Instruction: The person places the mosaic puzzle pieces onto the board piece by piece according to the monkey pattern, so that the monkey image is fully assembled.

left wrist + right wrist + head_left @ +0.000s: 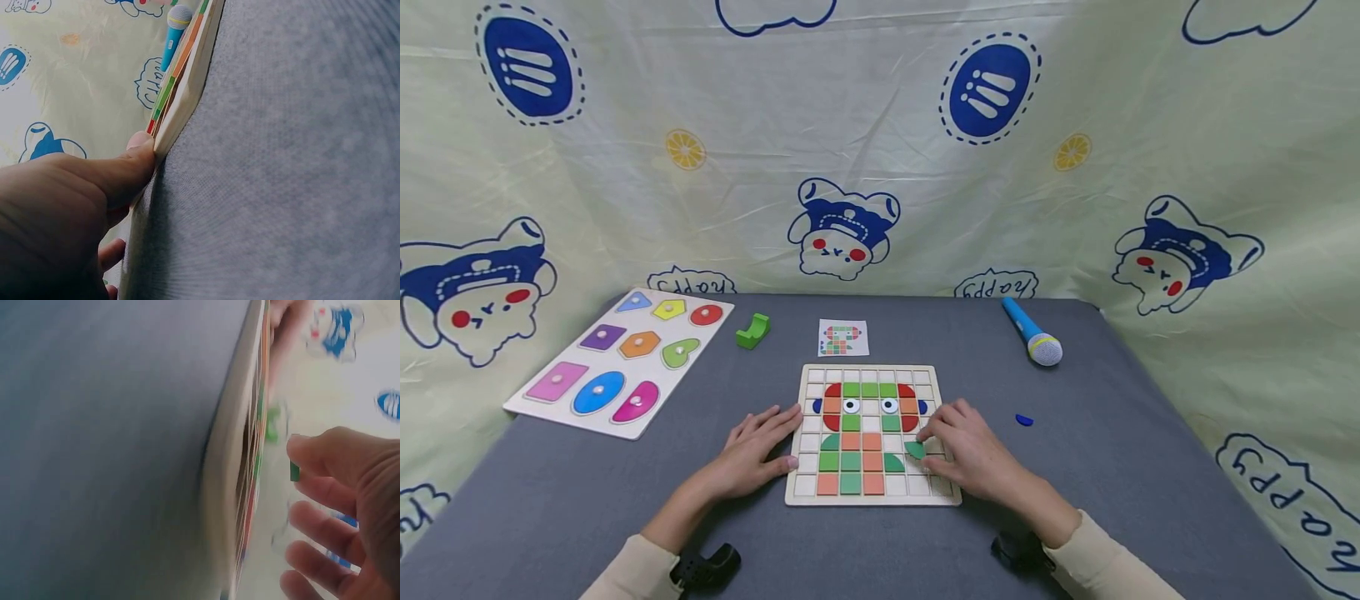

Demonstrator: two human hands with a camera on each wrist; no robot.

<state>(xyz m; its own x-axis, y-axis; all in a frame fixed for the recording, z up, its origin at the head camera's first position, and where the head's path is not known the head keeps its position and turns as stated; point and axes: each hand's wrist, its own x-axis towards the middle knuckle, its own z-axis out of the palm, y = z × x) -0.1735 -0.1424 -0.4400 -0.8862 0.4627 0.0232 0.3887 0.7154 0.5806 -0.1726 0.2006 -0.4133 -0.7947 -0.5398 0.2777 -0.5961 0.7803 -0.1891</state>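
Observation:
A wooden grid board (805,492) lies on the table, partly filled with red, orange, green and white tiles, two of them printed with eyes. My left hand (758,450) rests at the board's left edge, its fingers extended; in the left wrist view the thumb (125,172) presses against the rim. Over the board's right side, my right hand (970,446) pinches a green tile with a curved edge (915,450). That tile shows edge-on in the right wrist view between thumb and index finger, raised off the board. A green quarter-circle tile (893,462) sits in the grid to its left.
Behind the board lies a small picture card (843,337), with a green curved block (753,331) to its left. A white shape puzzle (643,354) occupies the left side. To the right are a blue toy microphone (1032,332) and a loose dark blue piece (1024,420).

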